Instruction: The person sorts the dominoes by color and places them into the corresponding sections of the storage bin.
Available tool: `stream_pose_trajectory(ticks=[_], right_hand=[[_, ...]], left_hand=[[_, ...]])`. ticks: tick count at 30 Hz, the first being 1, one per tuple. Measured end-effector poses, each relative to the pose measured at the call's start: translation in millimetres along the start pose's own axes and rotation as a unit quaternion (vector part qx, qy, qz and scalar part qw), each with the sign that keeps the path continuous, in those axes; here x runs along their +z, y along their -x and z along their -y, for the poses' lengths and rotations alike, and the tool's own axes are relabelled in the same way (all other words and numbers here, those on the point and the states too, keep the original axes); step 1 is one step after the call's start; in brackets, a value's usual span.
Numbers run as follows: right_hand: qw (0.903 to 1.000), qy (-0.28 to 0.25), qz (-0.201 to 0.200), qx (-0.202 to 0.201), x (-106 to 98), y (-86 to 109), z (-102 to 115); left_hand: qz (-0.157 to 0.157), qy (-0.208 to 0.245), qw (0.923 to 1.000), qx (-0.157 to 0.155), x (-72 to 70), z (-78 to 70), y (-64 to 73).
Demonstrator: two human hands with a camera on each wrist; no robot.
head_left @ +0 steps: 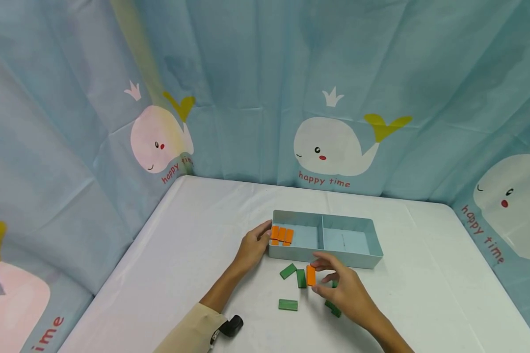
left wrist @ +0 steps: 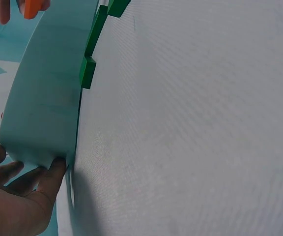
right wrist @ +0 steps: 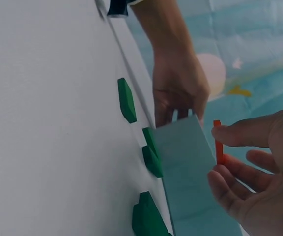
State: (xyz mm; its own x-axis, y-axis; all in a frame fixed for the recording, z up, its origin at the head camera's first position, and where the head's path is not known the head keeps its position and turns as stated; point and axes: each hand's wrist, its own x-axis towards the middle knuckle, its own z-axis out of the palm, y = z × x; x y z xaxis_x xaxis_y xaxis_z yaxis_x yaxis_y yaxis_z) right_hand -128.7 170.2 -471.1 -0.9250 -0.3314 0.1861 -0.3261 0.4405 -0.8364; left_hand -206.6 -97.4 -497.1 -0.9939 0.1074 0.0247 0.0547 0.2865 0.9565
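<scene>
My left hand [head_left: 251,248] grips the left end of a pale blue two-compartment box [head_left: 327,256], fingertips against its end wall in the left wrist view. My right hand [head_left: 345,289] pinches an orange block [head_left: 311,275] between thumb and fingertips, in front of the box's near wall. The right wrist view shows this thin orange block [right wrist: 218,142] edge-on. Several orange blocks [head_left: 281,235] stand in a row at the left of the left compartment. On the table before the box lie green blocks [head_left: 288,305], some partly hidden by my right hand.
A white cloth covers the table [head_left: 194,225]. Blue curtains with whale prints [head_left: 327,147] rise behind it and at both sides. A black device [head_left: 231,326] sits at my left wrist by the beige sleeve [head_left: 190,328].
</scene>
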Motion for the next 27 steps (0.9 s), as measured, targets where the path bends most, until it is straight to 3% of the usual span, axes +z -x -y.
stream_pose_trajectory(ticks=[11, 20, 27], right_hand=[[0.9995, -0.005, -0.029, -0.008, -4.9, -20.9, 1.1], [0.9979, -0.008, -0.044, -0.047, -6.2, -39.5, -3.8], [0.9976, -0.008, -0.052, -0.044, -6.7, -49.9, -3.8]], left_hand=[[-0.011, -0.01, 0.9999, 0.006, 0.7, 1.5, -0.8], [-0.012, -0.008, 0.9999, 0.002, 1.1, -1.1, -0.5], [-0.013, -0.013, 0.9998, 0.002, 1.0, -1.9, -0.2]])
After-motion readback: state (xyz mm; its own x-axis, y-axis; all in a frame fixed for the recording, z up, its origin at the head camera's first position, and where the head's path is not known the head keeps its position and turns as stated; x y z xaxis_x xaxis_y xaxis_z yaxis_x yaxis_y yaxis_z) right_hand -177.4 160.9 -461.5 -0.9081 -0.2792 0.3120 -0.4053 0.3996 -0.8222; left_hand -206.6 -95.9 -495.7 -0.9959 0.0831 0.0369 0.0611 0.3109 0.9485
